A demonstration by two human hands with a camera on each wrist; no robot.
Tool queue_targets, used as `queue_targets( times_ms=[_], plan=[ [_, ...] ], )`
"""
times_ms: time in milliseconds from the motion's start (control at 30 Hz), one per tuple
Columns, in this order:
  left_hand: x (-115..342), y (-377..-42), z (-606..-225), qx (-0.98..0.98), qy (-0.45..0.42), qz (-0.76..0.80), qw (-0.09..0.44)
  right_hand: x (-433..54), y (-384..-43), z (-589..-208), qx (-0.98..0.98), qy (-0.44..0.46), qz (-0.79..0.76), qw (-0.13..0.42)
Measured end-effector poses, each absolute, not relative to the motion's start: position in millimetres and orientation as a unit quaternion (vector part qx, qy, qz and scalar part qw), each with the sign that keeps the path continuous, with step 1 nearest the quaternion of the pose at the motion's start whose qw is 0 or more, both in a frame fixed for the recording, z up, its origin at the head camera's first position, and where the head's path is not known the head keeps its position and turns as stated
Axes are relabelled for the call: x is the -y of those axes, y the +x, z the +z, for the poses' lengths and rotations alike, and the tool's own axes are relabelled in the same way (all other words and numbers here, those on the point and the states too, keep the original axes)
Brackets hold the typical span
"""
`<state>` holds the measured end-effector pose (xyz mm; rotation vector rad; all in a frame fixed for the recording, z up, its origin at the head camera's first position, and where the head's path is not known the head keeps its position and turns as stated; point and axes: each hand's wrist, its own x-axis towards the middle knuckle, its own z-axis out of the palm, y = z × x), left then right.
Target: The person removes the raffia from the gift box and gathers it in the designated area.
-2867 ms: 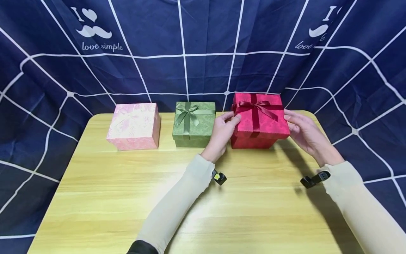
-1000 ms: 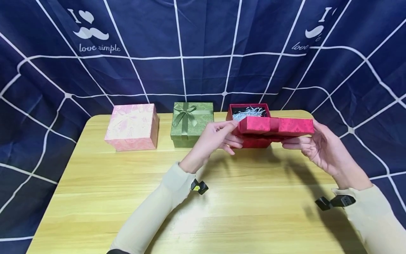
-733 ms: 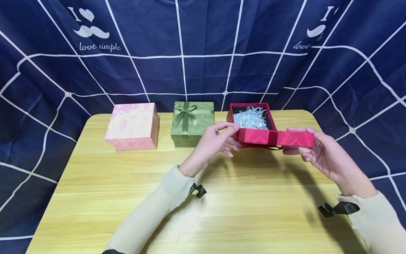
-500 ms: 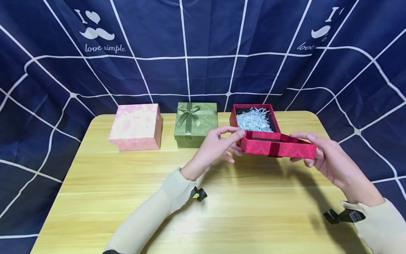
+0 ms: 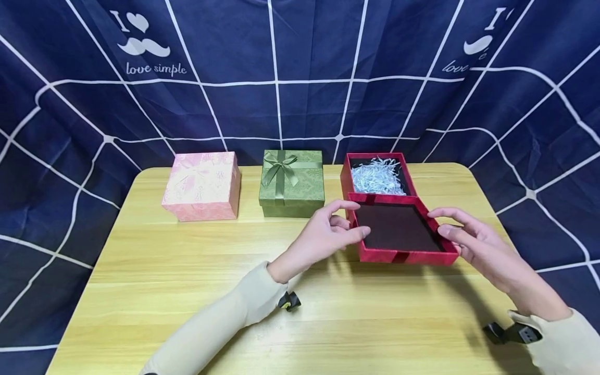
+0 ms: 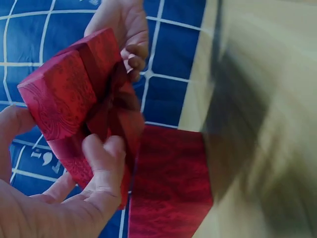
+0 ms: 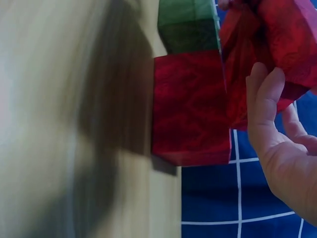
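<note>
A red gift box lid [image 5: 398, 226] is turned over, its dark inside facing up, and tilts in the air in front of its box. My left hand [image 5: 323, 234] grips the lid's left side. With thumb and fingers, my right hand [image 5: 485, 250] holds its right side. In the left wrist view, the lid's ribbon bow hangs on the underside, fingers close by it. Behind the lid stands the uncovered red box [image 5: 344, 179], holding pale blue paper shreds [image 5: 377, 177]; the right wrist view shows the red box's side wall [image 7: 190, 109].
Left of the red box stands a green gift box [image 5: 292, 179] with a bow. Farther left is a pink gift box [image 5: 201, 185], lid on. All stand along the back edge of the wooden table [image 5: 197, 291]. A dark blue checked cloth [image 5: 309, 47] hangs around behind.
Both hands lifted the lid off the red box, drew it forward and turned it upside down. The blue shreds came into view. The green and pink boxes stayed put.
</note>
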<state>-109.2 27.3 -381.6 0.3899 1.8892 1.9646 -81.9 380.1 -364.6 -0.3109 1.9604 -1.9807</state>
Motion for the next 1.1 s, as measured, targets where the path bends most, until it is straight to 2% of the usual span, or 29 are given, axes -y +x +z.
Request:
queue_targets(
  times_ms=[433,667,900,1100],
  plan=[
    [-36,-85,-412,-0.706,0.187,0.666,0.155,-386,-68,-394,-0.768,-0.140,-0.607,0.148],
    [-38,-82,-420,-0.730,0.194,0.635,0.159,-386,-64,-408,-0.785,-0.171,-0.582,0.124],
    [-41,-83,-434,-0.728,0.201,0.622,0.205,-389,-68,-421,-0.804,-0.160,-0.555,0.143],
    [-47,-85,-445,-0.767,0.208,0.578,0.188,-392,-72,-433,-0.795,-0.157,-0.563,0.160]
  ],
)
